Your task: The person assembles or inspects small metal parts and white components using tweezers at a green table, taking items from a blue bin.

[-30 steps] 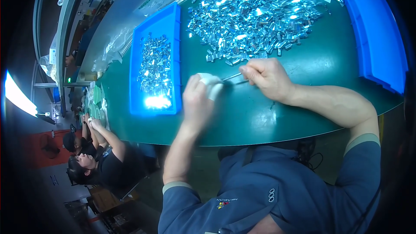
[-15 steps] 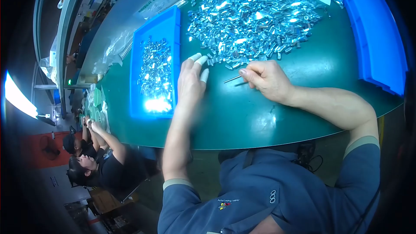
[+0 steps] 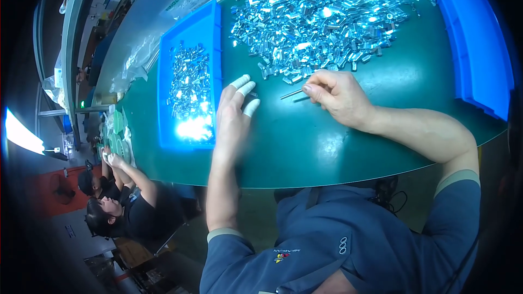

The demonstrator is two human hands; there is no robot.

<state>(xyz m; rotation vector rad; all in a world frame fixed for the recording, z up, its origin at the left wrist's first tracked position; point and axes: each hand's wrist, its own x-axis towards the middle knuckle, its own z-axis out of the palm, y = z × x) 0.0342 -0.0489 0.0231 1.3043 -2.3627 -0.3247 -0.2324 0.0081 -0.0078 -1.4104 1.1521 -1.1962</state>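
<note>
My left hand (image 3: pixel 234 114) is palm down over the green table (image 3: pixel 283 152), its fingertips in white finger cots. A small shiny metal piece (image 3: pixel 252 94) shows between its forefinger and thumb, partly hidden by the fingers. Pinched in my right hand (image 3: pixel 343 100) is a thin metal rod (image 3: pixel 291 94), its free end pointing left toward the left hand. Beyond both hands spreads a large heap of small shiny metal pieces (image 3: pixel 321 27), its near edge close to the right hand's knuckles.
Left of my left hand stands a blue tray (image 3: pixel 217 49) with more metal pieces (image 3: pixel 189 76) inside. Another blue tray (image 3: pixel 474 38) is tilted at the right edge. Clear plastic bags (image 3: pixel 136 60) lie at the far left. Two co-workers (image 3: pixel 131 207) sit along the left side.
My left hand has drawn back left from the heap's edge, and a metal piece now shows by its fingertips. The right hand and rod stay nearly in place.
</note>
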